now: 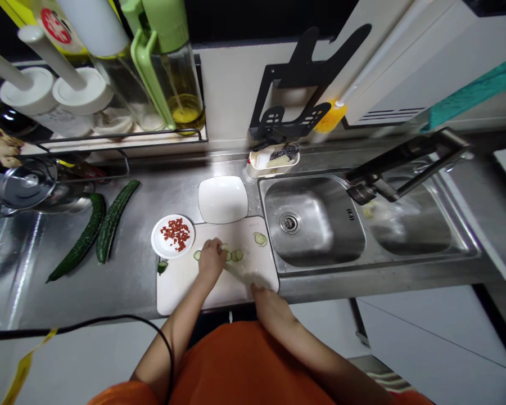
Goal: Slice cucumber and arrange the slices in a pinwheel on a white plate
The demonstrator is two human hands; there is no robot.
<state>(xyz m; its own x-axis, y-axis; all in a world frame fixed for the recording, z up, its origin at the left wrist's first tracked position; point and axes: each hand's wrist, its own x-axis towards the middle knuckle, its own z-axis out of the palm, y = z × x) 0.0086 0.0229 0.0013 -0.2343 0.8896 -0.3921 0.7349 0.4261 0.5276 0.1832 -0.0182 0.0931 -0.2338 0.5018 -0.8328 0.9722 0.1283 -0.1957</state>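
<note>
A pale cutting board (177, 298) lies on the steel counter in front of me. My left hand (212, 260) presses down on a cucumber with curled fingers; most of that piece is hidden under them. Thin cucumber slices (235, 256) lie in a row just right of these fingers, and one green end shows to their left. My right hand (272, 306) is closed round the handle of a knife (241, 275), whose blurred blade points toward the slices. More slices (260, 239) form a small pile at the board's upper right. A dark cucumber end (162, 266) sits at the left edge.
A white plate of chopped red bits (155, 247) overlaps the board's upper left corner. Behind the board stands a white square dish (222, 199). Two whole cucumbers (113, 222) lie left. The double sink (274, 264) and its faucet (398, 169) are right; a condiment rack (164, 135) is upper left.
</note>
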